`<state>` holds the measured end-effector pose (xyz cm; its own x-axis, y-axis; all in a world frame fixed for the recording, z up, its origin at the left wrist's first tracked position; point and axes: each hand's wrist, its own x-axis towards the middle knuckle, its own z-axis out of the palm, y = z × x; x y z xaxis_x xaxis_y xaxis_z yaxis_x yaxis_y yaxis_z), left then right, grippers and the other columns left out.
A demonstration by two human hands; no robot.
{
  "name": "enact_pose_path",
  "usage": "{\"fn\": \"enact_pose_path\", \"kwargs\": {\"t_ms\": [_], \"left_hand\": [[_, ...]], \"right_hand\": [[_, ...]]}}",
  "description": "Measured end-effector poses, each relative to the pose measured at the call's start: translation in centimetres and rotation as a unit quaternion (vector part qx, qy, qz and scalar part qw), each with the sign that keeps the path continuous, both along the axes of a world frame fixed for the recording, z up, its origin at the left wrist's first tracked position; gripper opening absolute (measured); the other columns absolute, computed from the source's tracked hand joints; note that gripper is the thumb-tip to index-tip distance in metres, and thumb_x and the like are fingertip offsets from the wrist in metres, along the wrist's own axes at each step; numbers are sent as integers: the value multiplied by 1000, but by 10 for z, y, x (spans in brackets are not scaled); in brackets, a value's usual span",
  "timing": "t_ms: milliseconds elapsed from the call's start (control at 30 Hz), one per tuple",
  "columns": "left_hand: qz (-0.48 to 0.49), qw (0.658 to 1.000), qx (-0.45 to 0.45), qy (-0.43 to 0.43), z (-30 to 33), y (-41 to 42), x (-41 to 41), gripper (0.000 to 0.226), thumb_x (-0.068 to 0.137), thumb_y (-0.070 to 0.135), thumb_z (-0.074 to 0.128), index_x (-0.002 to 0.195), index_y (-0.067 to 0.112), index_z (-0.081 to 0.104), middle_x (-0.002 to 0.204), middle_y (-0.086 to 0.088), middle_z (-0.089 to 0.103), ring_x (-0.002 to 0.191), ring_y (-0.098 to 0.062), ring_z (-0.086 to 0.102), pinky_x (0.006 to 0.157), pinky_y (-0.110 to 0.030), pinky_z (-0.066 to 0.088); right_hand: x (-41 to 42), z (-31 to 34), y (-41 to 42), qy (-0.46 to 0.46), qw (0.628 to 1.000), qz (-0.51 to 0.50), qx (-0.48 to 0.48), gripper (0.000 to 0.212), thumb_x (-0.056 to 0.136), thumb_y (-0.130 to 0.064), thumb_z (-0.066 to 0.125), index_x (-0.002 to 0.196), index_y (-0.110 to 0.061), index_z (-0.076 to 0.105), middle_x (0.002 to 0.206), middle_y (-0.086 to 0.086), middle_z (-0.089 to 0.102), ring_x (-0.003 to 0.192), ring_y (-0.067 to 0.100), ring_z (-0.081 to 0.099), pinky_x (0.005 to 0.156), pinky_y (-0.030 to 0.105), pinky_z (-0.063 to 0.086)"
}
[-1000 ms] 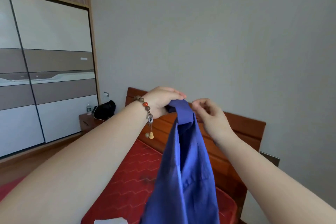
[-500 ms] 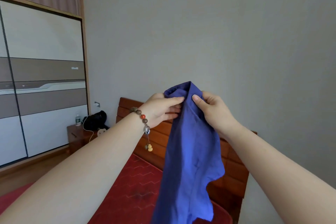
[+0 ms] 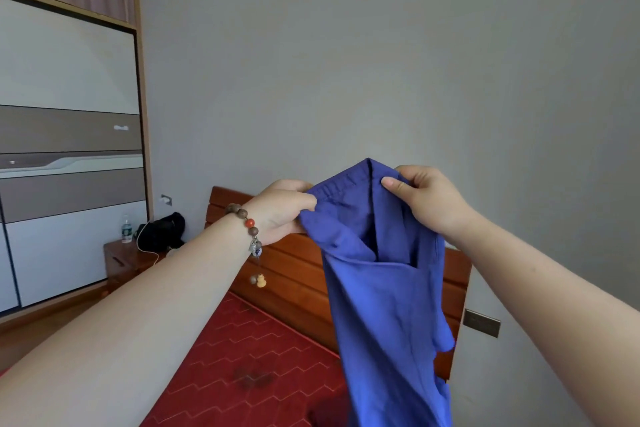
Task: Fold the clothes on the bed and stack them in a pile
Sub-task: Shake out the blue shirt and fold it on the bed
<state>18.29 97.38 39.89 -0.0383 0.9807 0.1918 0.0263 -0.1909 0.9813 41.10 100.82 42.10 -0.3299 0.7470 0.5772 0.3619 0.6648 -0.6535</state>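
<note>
The left hand [image 3: 282, 210] and right hand [image 3: 427, 198] each pinch the top edge of a blue garment [image 3: 384, 288], held up in the air above the red bed [image 3: 249, 367]. The garment hangs with its long axis vertical, top edge uppermost between the hands, its lower end running out of view at the bottom.

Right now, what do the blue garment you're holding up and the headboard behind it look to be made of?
The blue garment looks like a thin woven fabric, probably cotton or a blend: matte, softly creased, hanging limp, with a stitched hem at the top edge. The headboard looks like solid wood with a glossy reddish-brown varnish: horizontal slats catching light.
</note>
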Motion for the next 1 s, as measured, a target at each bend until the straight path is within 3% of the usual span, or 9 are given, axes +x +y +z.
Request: {"fn": "enact_pose_path", "kwargs": {"t_ms": [167, 300, 400, 500, 633, 767, 833, 900, 1000], "left_hand": [[-21, 1000, 16, 2, -3, 7, -2, 14, 95, 6, 57, 98, 5, 70, 98, -10, 75, 88, -18, 72, 66, -28, 58], [12, 997, 24, 79, -8, 10, 9, 39, 99, 39, 50, 104, 7, 70, 104, -8, 74, 99, -21, 70, 85, -40, 57], [20, 985, 98, 141, -10, 9, 13, 47, 87, 55, 58, 103, 14, 72, 105, -2, 74, 106, -20, 67, 95, -35, 52], [-81, 969, 115, 202, -10, 5, 10, 46, 72, 41, 79, 112, 23, 67, 114, 5, 71, 111, -13, 64, 96, -29, 51], [-26, 942, 75, 326, -20, 13, -1, 25, 83, 15, 73, 95, -4, 66, 102, -23, 70, 93, -25, 67, 93, -52, 49], [92, 955, 74, 273, -24, 14, -12, 18, 89, 15, 66, 87, -2, 66, 94, -23, 71, 85, -26, 65, 91, -49, 49], [163, 945, 94, 267, -23, 15, -16, 20, 91, 19, 65, 85, 1, 69, 89, -17, 72, 80, -23, 63, 80, -38, 51], [210, 938, 125, 248, -20, 14, -18, 23, 92, 20, 63, 81, 1, 69, 77, -12, 69, 73, -20, 57, 66, -28, 43], [246, 921, 183, 239, -16, 11, -16, 26, 92, 18, 64, 76, -2, 67, 69, -13, 60, 67, -19, 47, 60, -27, 35]], "right_hand": [[17, 12, 11, -12, 998, -55, 37, 40, 97, -23, 57, 62, -14, 41, 58, -4, 34, 51, 8, 28, 46, 19, 26], [22, 19, 13, -51, 992, -81, 87, 43, 96, -21, 57, 59, -16, 36, 54, -7, 30, 47, 6, 29, 45, 17, 26], [26, 23, 13, -78, 985, -97, 121, 47, 96, -19, 57, 58, -17, 30, 54, -6, 27, 47, 7, 29, 46, 18, 25], [34, 28, 15, -78, 981, -118, 132, 44, 96, -20, 57, 60, -12, 33, 56, -2, 28, 51, 9, 26, 48, 20, 25], [48, 34, 17, -33, 984, -133, 113, 42, 97, -22, 56, 61, -13, 35, 58, -3, 30, 51, 9, 26, 47, 19, 25], [62, 37, 18, -78, 983, -124, 107, 45, 94, -25, 62, 61, -8, 38, 57, -2, 28, 49, 9, 24, 45, 20, 22], [69, 38, 19, -116, 980, -122, 107, 49, 90, -27, 67, 56, -8, 38, 55, -3, 28, 49, 10, 25, 46, 21, 22], [75, 39, 17, -151, 976, -119, 106, 51, 87, -26, 70, 50, -15, 37, 51, -6, 28, 48, 10, 27, 45, 20, 23], [79, 36, 18, -208, 961, -143, 113, 49, 89, -19, 68, 55, -15, 33, 53, -3, 27, 53, 12, 24, 47, 24, 21]]}}
